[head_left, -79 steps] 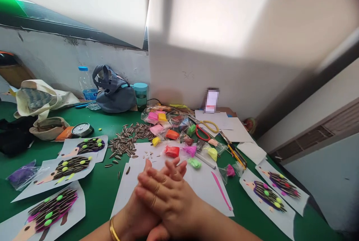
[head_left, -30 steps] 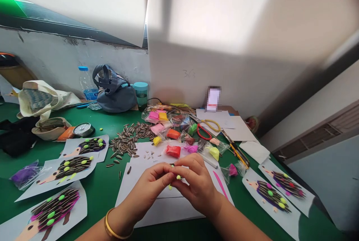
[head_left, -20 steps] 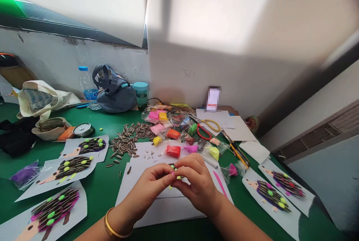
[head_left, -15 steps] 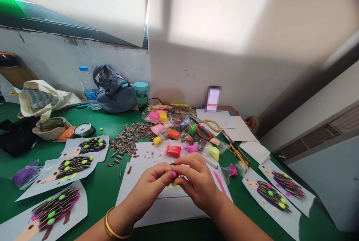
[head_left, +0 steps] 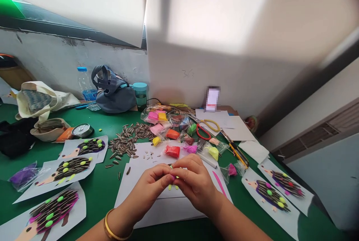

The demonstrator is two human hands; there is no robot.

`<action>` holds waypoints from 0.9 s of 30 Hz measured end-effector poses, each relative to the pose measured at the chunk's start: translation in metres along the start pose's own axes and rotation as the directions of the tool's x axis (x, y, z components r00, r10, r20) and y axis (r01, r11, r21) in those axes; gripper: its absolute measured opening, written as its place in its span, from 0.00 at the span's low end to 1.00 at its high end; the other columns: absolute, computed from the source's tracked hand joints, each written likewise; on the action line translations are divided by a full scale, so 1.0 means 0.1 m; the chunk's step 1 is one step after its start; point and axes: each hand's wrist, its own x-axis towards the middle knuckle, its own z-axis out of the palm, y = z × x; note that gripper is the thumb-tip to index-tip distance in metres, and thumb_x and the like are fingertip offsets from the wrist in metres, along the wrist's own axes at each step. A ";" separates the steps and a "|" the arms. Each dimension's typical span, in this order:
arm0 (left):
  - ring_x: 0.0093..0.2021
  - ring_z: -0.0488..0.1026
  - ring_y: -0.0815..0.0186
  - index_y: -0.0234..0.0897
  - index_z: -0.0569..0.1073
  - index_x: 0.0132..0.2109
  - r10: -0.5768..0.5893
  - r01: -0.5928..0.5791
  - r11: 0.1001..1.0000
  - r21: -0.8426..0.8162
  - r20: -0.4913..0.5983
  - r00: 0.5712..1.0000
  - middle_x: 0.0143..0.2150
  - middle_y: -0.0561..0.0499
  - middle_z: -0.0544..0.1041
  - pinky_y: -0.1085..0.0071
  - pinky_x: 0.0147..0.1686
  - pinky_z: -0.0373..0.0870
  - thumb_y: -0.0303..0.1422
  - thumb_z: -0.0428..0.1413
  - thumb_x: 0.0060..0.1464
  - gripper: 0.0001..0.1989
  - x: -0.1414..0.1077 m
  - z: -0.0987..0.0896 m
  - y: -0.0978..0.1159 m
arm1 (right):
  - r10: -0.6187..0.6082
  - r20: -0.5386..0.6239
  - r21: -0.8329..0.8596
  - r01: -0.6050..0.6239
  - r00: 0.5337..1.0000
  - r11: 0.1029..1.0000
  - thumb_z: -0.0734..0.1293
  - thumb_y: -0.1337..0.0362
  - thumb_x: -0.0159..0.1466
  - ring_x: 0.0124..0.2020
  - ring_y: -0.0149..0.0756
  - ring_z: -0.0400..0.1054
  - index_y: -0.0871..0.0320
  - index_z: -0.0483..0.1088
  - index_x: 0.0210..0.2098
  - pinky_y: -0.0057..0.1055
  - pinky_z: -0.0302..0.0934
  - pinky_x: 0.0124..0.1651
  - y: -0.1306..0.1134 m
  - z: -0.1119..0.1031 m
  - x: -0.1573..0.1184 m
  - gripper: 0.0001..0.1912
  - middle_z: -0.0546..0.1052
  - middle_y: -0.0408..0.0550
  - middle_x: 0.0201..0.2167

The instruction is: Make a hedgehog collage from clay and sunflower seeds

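My left hand (head_left: 151, 187) and my right hand (head_left: 195, 183) meet over the white paper (head_left: 134, 196), fingertips pressed together. Between them is a small bit of pink modelling clay (head_left: 173, 177), mostly covered by the thumbs and fingers. Under the hands lies a picture with pale green clay feet (head_left: 173, 187); the rest of it is hidden. A flat magenta clay strip (head_left: 219, 183) rests on the paper to the right of my right hand. Sunflower seeds (head_left: 126, 144) are heaped beyond the paper's left side.
Seed hedgehog pictures lie at left (head_left: 47, 215) and right (head_left: 272, 196). Bagged red clay (head_left: 172, 151) and other colours sit behind the hands, near scissors (head_left: 203, 132) and a utility knife (head_left: 237, 151). A blue bag (head_left: 116, 97), bottle (head_left: 89, 93) and phone (head_left: 212, 99) stand along the wall.
My fingertips have closed further over the pink clay, so less of it shows. The view has shifted slightly; both hands stay in nearly the same place.
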 end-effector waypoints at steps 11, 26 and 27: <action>0.42 0.70 0.62 0.37 0.78 0.38 -0.018 0.018 1.000 0.001 -0.001 1.000 0.39 0.49 0.77 0.67 0.46 0.66 0.41 0.57 0.58 0.12 0.02 -0.02 -0.07 | -0.035 -0.015 0.008 0.035 0.999 0.999 0.67 0.60 0.66 0.42 0.37 0.69 0.53 0.70 0.49 0.39 0.62 0.46 -0.01 0.01 0.02 0.12 0.78 0.47 0.42; 0.41 0.70 0.62 0.37 0.78 0.35 -0.016 0.016 1.000 0.025 0.013 1.000 0.37 0.49 0.76 0.68 0.45 0.66 0.42 0.56 0.59 0.13 0.05 -0.03 -0.07 | -0.026 -0.026 -0.044 0.025 0.999 0.999 0.66 0.63 0.67 0.41 0.34 0.70 0.52 0.70 0.45 0.38 0.61 0.48 0.00 -0.02 0.02 0.07 0.78 0.45 0.40; 0.41 0.70 0.62 0.37 0.77 0.35 -0.017 0.016 0.999 0.029 0.011 1.000 0.37 0.49 0.76 0.68 0.44 0.66 0.42 0.56 0.59 0.13 0.05 -0.03 -0.07 | -0.026 -0.028 -0.047 0.025 0.999 0.999 0.66 0.64 0.67 0.41 0.34 0.70 0.52 0.70 0.45 0.38 0.61 0.47 0.00 -0.02 0.02 0.07 0.78 0.45 0.40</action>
